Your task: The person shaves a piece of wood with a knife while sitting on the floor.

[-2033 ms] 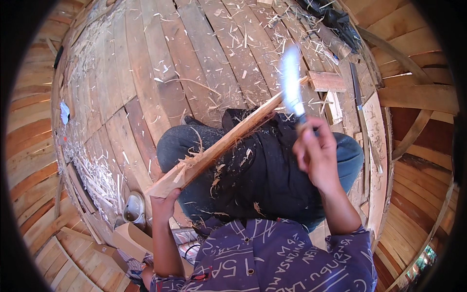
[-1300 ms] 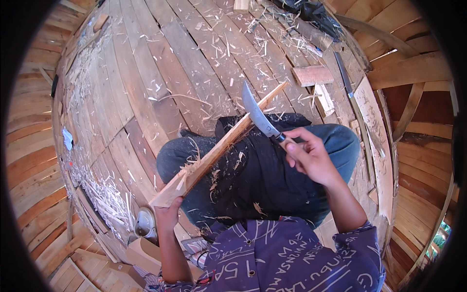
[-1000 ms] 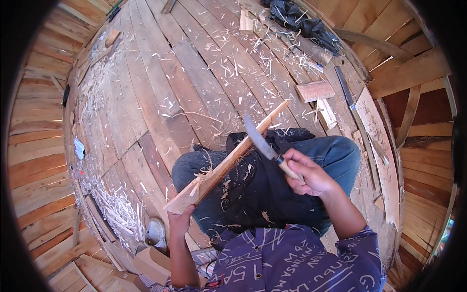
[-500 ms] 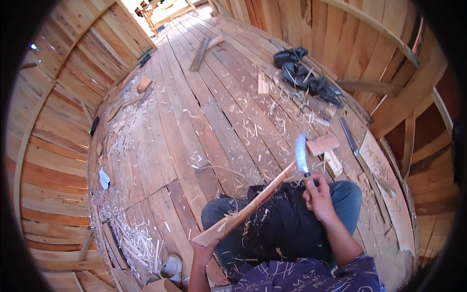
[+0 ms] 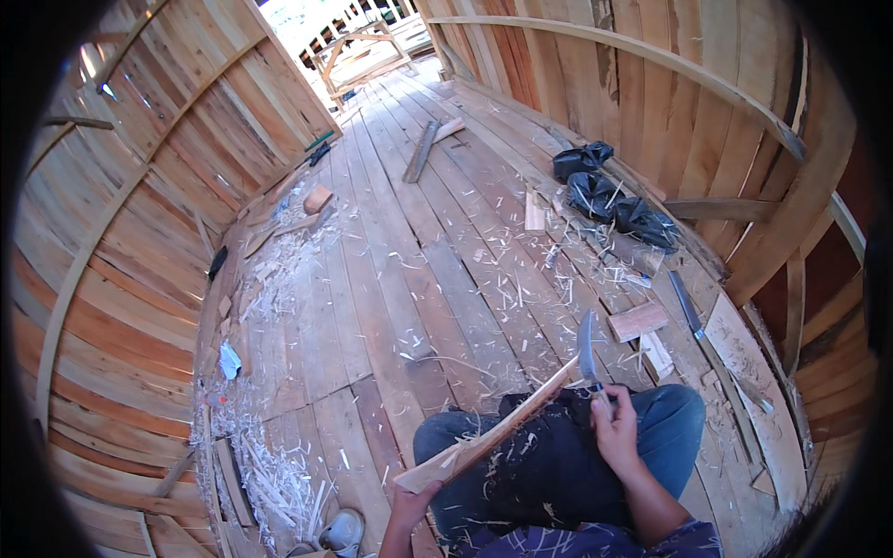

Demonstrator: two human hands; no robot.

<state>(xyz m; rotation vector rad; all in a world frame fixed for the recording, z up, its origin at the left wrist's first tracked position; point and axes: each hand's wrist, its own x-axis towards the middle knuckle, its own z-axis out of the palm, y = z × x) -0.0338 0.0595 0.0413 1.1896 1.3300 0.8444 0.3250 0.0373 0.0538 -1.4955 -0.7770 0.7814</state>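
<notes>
Across my lap slants a long, narrow piece of wood (image 5: 493, 435), its far end up to the right. My left hand (image 5: 409, 507) is closed on its near, wider end. In my right hand (image 5: 615, 431) is a knife with a curved blade (image 5: 586, 346), gripped by its dark handle. The blade points upward and stands beside the wood's far tip; whether they touch I cannot tell. Curled shavings lie on the wood and on the dark cloth (image 5: 535, 465) over my crossed legs.
Wood shavings (image 5: 270, 474) litter the plank floor, thickest at left. On the right lie a long-bladed tool (image 5: 686, 302), a pale board (image 5: 753, 391), wood blocks (image 5: 637, 321) and black plastic bags (image 5: 595, 193). A grey shoe (image 5: 342, 532) stands at lower left. Plank walls rise on both sides.
The whole view has shifted, so the scene sits lower and further right. The knife, blurred before, now shows sharply, its blade closer to the wood's far tip. Both hands keep their holds.
</notes>
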